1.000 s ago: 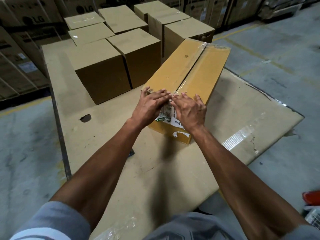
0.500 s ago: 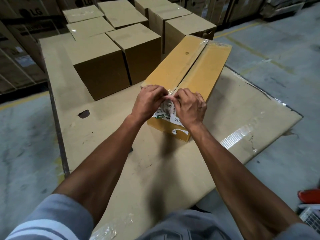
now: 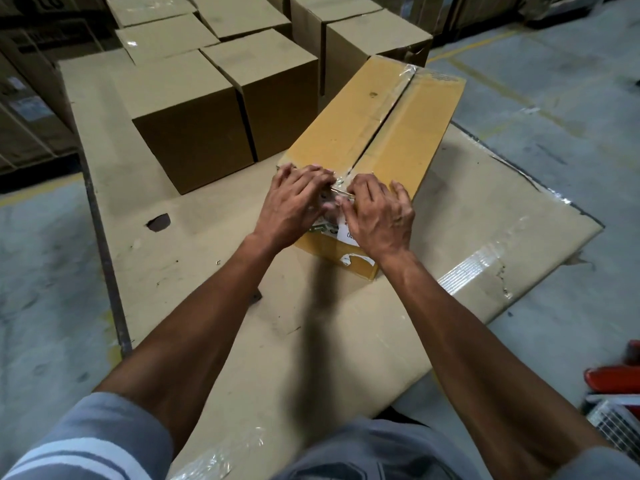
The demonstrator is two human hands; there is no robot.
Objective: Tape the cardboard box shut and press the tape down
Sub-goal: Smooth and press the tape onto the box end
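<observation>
1. A second ago both palms lay flat over the near top edge of the yellow box point(image 3: 377, 119). Half a second ago the fingers had curled in. Now the left hand point(image 3: 294, 206) and right hand point(image 3: 379, 216) are bunched together at that same corner, fingertips meeting over the end of the clear tape point(image 3: 389, 105).

2. The grip: both hands are curled, with the fingertips working the tape end where it folds over the edge. Whether they pinch it or only press on it, I cannot tell from here. Neither hand holds a dispenser or any other tool.

3. The box sits on the cardboard-covered table point(image 3: 207, 271), running away from the hands. The tape strip runs along the centre seam from the fingertips to the far edge, where it wrinkles.

4. My reading: the strip is already laid, and this looks like the finishing step of rubbing the near end down onto the front face. Smoothing along the seam beyond the fingers may be left to do.

5. Writing: just under the hands, a white label point(image 3: 348, 233) on the box's near face shows a few dark letters, mostly covered and unreadable. Far beyond the hands, at the top left, a dark carton point(image 3: 41, 5) carries what appears to be an LG mark, partly cut off.

6. Plain brown boxes point(image 3: 194, 109) stand past the left hand and show no print.
</observation>
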